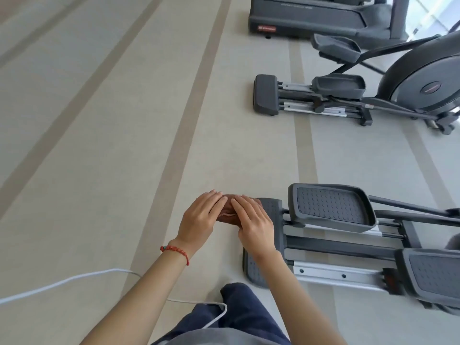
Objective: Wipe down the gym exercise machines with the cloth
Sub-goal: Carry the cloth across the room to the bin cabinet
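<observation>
A small brown cloth (227, 216), folded into a wad, sits between both my hands just above the floor. My left hand (200, 217), with a red bead bracelet at the wrist, covers its left side. My right hand (251, 220) covers its right side with fingers flat. The cloth is mostly hidden under my fingers. Right beside it is the rear end cap (270, 210) of the nearest grey elliptical machine (336, 257), with its studded foot pedal (331, 206) just to the right.
A second elliptical (348, 95) stands farther back on the right, and a treadmill base (311, 18) beyond it. A white cable (74, 280) trails across the beige striped floor at lower left. My knee in dark trousers (239, 310) is at the bottom.
</observation>
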Demonstrator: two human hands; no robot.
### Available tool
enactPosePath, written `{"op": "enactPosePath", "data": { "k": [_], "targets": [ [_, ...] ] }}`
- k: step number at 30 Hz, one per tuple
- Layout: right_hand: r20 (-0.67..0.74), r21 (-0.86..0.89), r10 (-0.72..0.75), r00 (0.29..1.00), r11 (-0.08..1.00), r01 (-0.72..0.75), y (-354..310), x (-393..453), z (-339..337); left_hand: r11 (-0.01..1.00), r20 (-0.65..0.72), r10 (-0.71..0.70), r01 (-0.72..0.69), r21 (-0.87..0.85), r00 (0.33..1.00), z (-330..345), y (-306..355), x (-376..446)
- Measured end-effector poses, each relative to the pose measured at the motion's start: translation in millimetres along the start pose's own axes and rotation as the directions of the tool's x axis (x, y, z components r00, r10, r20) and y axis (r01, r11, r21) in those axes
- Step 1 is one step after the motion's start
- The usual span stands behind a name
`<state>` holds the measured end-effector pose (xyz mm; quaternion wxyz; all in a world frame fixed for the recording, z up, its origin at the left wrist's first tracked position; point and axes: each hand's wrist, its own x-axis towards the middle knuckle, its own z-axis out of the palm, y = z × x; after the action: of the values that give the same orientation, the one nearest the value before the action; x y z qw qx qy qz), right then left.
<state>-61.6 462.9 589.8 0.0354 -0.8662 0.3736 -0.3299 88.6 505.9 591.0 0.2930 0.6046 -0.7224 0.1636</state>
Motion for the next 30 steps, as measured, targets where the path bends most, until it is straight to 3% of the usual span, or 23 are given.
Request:
{"op": "enactPosePath", "data": {
  "k": [17,30],
  "targets": [
    [0.001,0.024,-0.052,0.999,0.998,0.052,118,169,78,1.000,0.009,0.001,-0.002,0.028,1.000,108,-102,153],
    [0.003,0.051,-0.075,0.997,0.996,0.074,162,282,151,0.999,0.066,-0.047,0.046,0.013,0.997,162,-196,235]
  ]
}}
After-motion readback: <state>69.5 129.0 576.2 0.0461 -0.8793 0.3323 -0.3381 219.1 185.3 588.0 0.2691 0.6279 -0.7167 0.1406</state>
